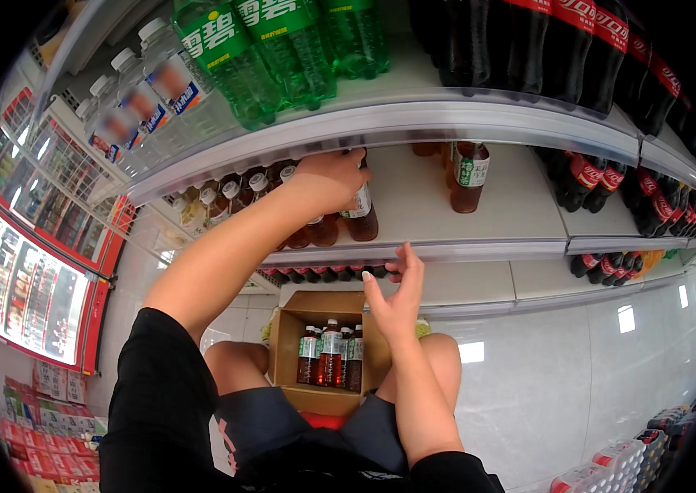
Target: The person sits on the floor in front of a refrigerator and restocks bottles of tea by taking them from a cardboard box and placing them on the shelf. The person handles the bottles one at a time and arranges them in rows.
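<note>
My left hand (pixel 332 179) reaches onto the middle shelf and grips the upper part of a plastic bottle of brown tea (pixel 360 212), which stands upright at the shelf's front. The fingers hide its cap. To its left are rows of similar white-capped tea bottles (pixel 320 233), partly behind my forearm. My right hand (pixel 398 299) is held up, empty, fingers apart, in front of the shelf edge. Below it, between my knees, an open cardboard box (pixel 318 397) holds several upright tea bottles (pixel 330 352). Another tea bottle (pixel 470 179) stands apart on the shelf to the right.
The upper shelf's front edge (pixel 385 120) overhangs the middle shelf. On it stand green soda bottles (pixel 274 68), clear bottles (pixel 166 86) and large cola bottles (pixel 526 55). Smaller colas (pixel 585 179) line the right. A lit drinks fridge (pixel 21 271) is left; shrink-wrapped packs (pixel 606 465) sit on the floor at lower right.
</note>
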The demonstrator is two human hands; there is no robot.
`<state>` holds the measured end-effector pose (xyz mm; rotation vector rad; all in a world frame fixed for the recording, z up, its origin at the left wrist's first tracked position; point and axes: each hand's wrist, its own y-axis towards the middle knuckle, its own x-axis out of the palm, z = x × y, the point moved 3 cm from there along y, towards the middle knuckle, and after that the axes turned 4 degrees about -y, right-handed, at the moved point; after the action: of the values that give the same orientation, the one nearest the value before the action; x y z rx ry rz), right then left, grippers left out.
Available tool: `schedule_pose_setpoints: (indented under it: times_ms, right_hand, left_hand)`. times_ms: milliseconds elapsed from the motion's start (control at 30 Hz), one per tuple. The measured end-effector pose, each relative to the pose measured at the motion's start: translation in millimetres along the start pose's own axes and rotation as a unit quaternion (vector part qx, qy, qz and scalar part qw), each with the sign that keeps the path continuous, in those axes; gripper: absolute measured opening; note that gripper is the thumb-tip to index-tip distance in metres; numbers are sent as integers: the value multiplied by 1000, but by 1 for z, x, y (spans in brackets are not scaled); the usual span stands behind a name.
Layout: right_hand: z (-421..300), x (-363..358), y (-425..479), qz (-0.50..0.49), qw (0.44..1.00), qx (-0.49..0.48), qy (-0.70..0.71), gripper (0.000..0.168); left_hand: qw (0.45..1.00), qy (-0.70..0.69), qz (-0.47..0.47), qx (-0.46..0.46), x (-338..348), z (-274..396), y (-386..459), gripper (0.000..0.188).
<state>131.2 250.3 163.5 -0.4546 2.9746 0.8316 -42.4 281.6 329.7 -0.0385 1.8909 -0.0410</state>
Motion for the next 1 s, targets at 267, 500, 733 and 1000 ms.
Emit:
schedule_pose_setpoints:
  times_ms: [267, 500, 733, 1000]
  right_hand:
    - [2, 0, -1, -29, 999, 21, 15, 70]
    - [-2, 1, -1, -49, 998, 29, 12, 62]
    - [3, 4, -1, -65, 997, 48, 5, 59]
    - [7, 16, -6, -84, 995, 55, 1, 55]
  left_hand:
    - [997, -7, -74, -27, 5, -10, 5, 53]
    - [998, 58, 22, -9, 9, -11, -13, 60]
    - [961, 76, 259, 66, 4, 30, -73, 55]
    - [946, -169, 221, 169, 114, 54, -191, 32]
